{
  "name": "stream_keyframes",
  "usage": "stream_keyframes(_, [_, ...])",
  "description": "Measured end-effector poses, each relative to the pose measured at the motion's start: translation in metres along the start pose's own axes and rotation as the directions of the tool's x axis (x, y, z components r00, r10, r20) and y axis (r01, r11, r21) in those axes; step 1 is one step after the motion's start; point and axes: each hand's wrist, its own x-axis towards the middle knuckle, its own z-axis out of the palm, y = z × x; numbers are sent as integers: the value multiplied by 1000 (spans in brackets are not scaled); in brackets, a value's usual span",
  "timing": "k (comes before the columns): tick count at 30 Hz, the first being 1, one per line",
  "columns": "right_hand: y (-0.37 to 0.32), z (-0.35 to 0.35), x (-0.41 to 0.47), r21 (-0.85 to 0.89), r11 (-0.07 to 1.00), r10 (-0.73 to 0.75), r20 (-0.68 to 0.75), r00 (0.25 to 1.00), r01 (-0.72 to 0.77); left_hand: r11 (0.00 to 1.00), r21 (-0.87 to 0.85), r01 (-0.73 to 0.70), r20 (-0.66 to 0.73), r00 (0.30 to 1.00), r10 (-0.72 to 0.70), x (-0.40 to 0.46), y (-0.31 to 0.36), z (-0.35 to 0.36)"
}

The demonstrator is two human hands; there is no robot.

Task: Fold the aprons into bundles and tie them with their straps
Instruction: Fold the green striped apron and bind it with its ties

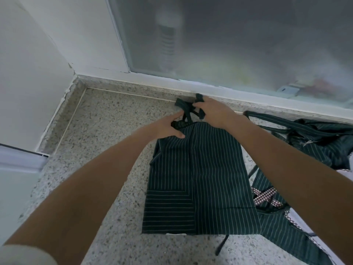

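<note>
A dark green pinstriped apron (198, 180) lies folded into a long rectangle on the speckled stone counter (107, 131). Its dark straps (186, 109) are bunched at the far end of the fold. My right hand (214, 111) grips the straps there, with one strap looped over a fingertip. My left hand (168, 127) rests on the apron's far left corner and pinches a strap end.
More striped aprons (315, 138) lie heaped at the right, and another (282, 226) spreads under the folded one, with a checked strap (267, 197) on top. A frosted window (229, 39) and its white sill run along the back. A white wall stands at left.
</note>
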Motion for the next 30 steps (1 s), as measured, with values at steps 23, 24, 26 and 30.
stream_keyframes(23, [-33,106,-28,141,895,365,316,876,-424,998,-67,13,-615,787,-51,24,-31,-2])
stream_keyframes(24, [-32,107,-28,136,893,370,319,872,-428,989,-137,62,-608,783,-133,22,-34,-2])
stream_keyframes(26, [-30,107,-30,124,898,364,326,872,-422,963,-226,146,-533,809,-247,15,-42,2])
stream_keyframes(30, [-36,111,-39,183,894,365,231,902,-409,945,-315,89,-372,904,-210,-13,-58,22])
